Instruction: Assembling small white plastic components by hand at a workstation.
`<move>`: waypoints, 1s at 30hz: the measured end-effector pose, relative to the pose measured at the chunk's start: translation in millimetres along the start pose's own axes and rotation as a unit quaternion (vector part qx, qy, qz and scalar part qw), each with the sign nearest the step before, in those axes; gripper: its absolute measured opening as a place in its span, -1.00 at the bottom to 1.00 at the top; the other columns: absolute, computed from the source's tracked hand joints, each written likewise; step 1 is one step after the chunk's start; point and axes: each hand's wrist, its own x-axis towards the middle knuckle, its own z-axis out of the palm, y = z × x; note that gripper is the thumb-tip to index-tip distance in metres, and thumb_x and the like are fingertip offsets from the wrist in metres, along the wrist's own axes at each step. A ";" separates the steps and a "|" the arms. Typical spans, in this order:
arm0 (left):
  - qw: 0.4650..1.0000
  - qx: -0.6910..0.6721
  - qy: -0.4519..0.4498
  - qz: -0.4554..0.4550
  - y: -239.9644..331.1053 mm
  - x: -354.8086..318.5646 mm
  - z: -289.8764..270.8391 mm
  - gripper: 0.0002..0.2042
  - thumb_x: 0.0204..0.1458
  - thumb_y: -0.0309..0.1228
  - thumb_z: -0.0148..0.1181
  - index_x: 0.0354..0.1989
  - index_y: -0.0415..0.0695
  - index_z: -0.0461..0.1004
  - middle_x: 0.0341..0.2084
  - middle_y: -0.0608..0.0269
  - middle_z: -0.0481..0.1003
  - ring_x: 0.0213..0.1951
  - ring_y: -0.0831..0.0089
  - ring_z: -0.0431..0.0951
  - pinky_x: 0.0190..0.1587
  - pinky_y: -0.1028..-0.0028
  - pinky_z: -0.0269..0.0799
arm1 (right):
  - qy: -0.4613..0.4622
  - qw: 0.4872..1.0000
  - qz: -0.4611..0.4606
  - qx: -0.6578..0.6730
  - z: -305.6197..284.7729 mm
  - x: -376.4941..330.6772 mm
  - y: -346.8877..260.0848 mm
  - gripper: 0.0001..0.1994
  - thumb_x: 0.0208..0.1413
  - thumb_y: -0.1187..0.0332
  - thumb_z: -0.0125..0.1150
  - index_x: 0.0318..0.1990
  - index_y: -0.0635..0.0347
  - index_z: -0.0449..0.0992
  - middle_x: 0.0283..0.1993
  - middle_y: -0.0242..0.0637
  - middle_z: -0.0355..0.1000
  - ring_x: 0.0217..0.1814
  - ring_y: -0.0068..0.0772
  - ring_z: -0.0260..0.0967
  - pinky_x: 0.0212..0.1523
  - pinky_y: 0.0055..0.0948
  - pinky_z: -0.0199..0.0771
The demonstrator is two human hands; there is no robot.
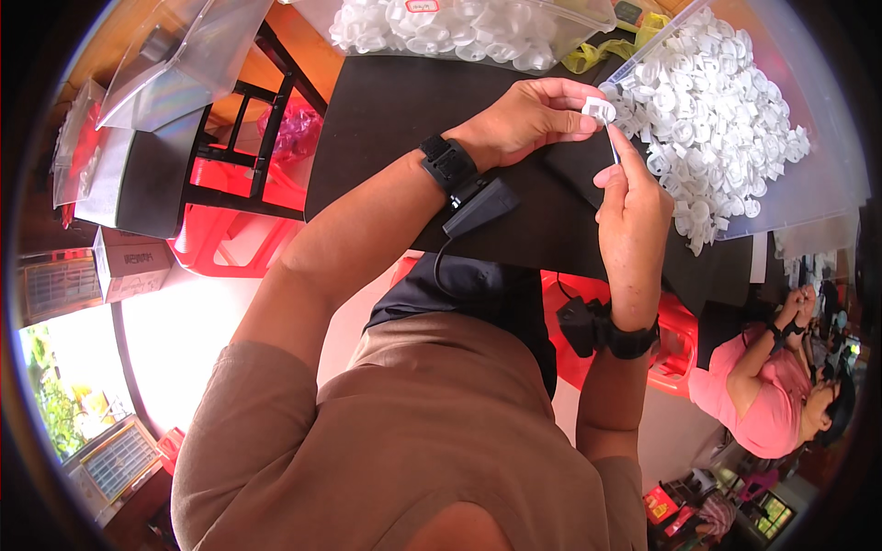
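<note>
Nearby, a translucent bin [813, 188] heaped with small white parts [717, 119] sits right of the black table's [386, 110] middle; another tub [588, 20] stands at its far edge, a yellow bag [588, 57] between them. Above the table, the left hand [528, 119] pinches a white plastic piece [599, 111], rounded with a squarish recess; the right hand [634, 207] grips a slim tool [615, 147] beneath it.

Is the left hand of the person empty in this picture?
No, the left hand holds a small white piece between its thumb and fingers.
</note>
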 end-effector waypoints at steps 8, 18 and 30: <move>1.000 -0.002 0.011 0.006 -0.1 -0.6 0.8 -0.66 0.07 -0.60 0.22 0.05 -0.20 0.45 -0.10 0.24 0.54 -0.05 0.48 0.54 0.09 0.45 0.47 | 0.009 1.000 0.001 -0.009 3.6 1.4 -4.5 -0.62 0.11 0.62 -0.01 0.12 0.25 0.41 -0.41 0.00 0.48 -0.36 -0.01 0.49 -0.29 -0.18 0.46; 1.000 0.000 0.017 0.008 2.0 -2.3 2.7 -0.67 0.07 -0.58 0.23 0.04 -0.19 0.45 -0.09 0.26 0.53 -0.05 0.51 0.53 0.09 0.47 0.46 | 0.011 0.997 -0.028 -0.075 1.7 3.9 -9.5 -0.62 0.07 0.63 0.03 0.10 0.29 0.41 -0.32 0.06 0.50 -0.27 0.07 0.49 -0.25 -0.14 0.47; 0.997 0.066 0.015 0.029 -1.6 -1.5 -0.2 -0.70 0.03 -0.61 0.27 -0.03 -0.22 0.49 -0.14 0.24 0.55 -0.09 0.49 0.55 0.08 0.46 0.46 | -0.002 0.981 -0.069 -0.183 -3.3 8.2 -6.6 -0.64 0.07 0.60 -0.01 0.06 0.28 0.45 -0.19 -0.02 0.52 -0.22 0.06 0.50 -0.22 -0.11 0.50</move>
